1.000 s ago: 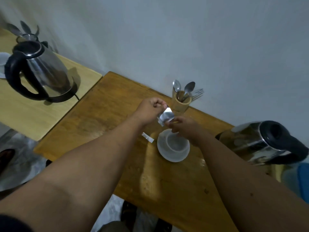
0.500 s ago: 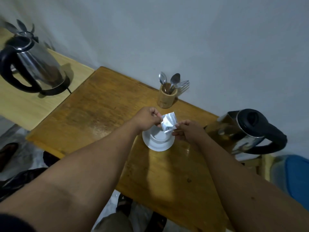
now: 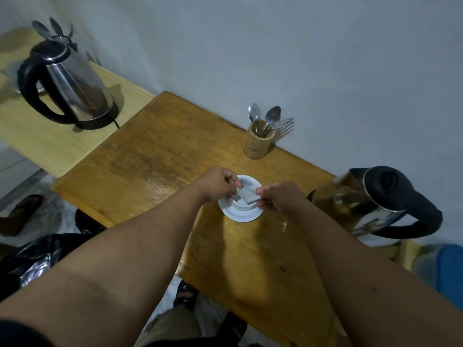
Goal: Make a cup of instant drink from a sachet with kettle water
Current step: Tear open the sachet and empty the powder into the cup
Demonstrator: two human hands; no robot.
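Observation:
A small silver sachet [image 3: 247, 195] is pinched between my left hand [image 3: 218, 185] and my right hand [image 3: 278, 197], directly over a white cup [image 3: 246, 182] that stands on a white saucer [image 3: 238, 214]. The sachet hides most of the cup's inside. A steel kettle with a black lid and handle [image 3: 375, 204] stands at the right end of the brown wooden table [image 3: 160, 166], close to my right hand.
A wooden holder with spoons and a fork [image 3: 260, 139] stands by the wall behind the cup. A second steel kettle [image 3: 67, 78] sits on a paler table [image 3: 50, 144] to the left. A black bag [image 3: 32, 256] lies on the floor at left.
Both hands have come down with the sachet from above the cup's far side to right over the cup. The view has shifted; the small torn strip on the table is gone from sight.

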